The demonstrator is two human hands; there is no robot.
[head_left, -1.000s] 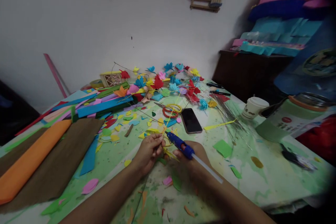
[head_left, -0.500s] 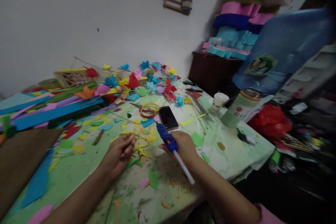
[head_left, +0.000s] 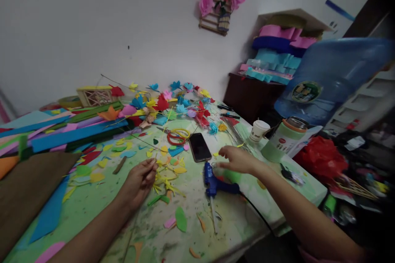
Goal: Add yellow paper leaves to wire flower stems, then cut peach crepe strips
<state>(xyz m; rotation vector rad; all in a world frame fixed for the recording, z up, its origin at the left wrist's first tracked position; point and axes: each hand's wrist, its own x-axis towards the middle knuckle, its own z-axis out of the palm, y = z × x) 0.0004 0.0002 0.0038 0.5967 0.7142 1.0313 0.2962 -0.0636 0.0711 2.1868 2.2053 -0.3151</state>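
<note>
My left hand (head_left: 142,178) is pinched around the end of a thin stem (head_left: 156,157), over yellow paper pieces (head_left: 168,187) on the table. To the right, my right hand (head_left: 236,159) hovers with its fingers apart and nothing in them. Just below it the blue glue gun (head_left: 211,181) lies on the table, a glue stick poking out of its rear and its cord running off to the right. A black phone (head_left: 200,147) rests beyond the gun, beside scissors with red and yellow handles (head_left: 178,136).
Coloured paper flowers (head_left: 162,102) and paper strips (head_left: 80,134) cover the table's back and left. Brown paper (head_left: 33,189) lies at left. A paper cup (head_left: 259,130) and green bottle (head_left: 284,139) stand right, near a large blue water jug (head_left: 330,78).
My right hand has let go of the glue gun, which now lies on the table, and has moved right with its fingers open. My left hand keeps its pinch. The view has shifted slightly.
</note>
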